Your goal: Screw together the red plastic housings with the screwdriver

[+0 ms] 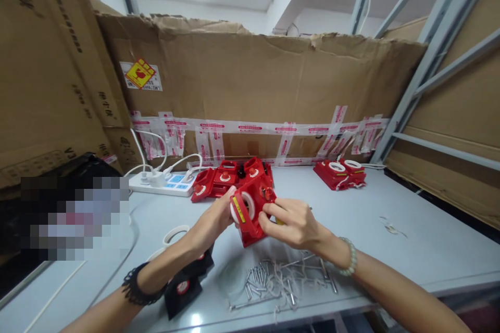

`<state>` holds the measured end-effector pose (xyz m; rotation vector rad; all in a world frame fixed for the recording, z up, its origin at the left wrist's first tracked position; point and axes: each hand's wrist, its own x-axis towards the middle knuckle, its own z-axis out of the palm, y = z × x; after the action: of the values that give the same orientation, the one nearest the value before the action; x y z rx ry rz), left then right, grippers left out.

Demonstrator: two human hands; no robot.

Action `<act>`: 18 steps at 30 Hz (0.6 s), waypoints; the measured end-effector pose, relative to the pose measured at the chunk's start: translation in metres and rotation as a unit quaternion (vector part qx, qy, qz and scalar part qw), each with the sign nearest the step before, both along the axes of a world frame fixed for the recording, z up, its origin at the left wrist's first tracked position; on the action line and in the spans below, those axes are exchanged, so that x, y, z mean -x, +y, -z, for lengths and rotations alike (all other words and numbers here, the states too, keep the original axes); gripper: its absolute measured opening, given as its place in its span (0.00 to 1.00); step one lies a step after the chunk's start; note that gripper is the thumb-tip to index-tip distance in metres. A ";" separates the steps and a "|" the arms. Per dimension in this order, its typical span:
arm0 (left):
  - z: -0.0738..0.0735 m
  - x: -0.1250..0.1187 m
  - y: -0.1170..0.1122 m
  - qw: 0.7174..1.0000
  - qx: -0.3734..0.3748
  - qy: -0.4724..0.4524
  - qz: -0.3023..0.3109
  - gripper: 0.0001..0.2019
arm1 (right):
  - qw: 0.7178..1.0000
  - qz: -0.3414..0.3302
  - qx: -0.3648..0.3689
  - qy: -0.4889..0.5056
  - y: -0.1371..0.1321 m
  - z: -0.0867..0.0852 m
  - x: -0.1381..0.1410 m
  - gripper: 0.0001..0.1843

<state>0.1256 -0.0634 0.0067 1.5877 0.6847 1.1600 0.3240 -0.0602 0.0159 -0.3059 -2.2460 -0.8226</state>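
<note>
Both my hands hold one red plastic device (250,210) with a white round face and a yellow label, lifted just above the grey table (410,229). My left hand (213,218) grips its left side, fingers curled behind it. My right hand (291,223) pinches its right side, fingers closed on the red casing. A pile of metal pins and screws (281,281) lies right below my hands. A black part with a red-and-white round badge (183,286) lies under my left forearm.
More red devices (226,179) lie behind my hands, and two others (341,173) sit at the back right. A white power strip (164,183) with plugged cables is at the back left. Taped cardboard (253,88) walls the table's far side; metal shelving (429,62) stands right.
</note>
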 end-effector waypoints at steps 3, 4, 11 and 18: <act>-0.001 0.002 -0.003 0.999 0.041 -0.020 -0.001 0.25 | 1.000 0.009 0.009 0.004 0.002 0.004 -0.002 0.11; -0.002 0.003 -0.005 0.999 0.024 -0.028 -0.014 0.23 | 1.000 0.014 0.018 0.014 0.003 0.004 -0.002 0.12; -0.010 0.005 -0.014 0.998 -0.046 -0.028 0.015 0.19 | 0.986 0.025 0.127 0.101 -0.001 0.000 -0.001 0.11; 0.005 0.002 -0.001 0.996 0.077 -0.042 0.012 0.18 | 0.998 -0.006 0.039 0.041 0.000 0.004 0.000 0.12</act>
<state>0.1238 -0.0644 0.0018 1.4058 0.6809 1.1219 0.3236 -0.0605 0.0116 -0.3563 -2.2051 -0.7050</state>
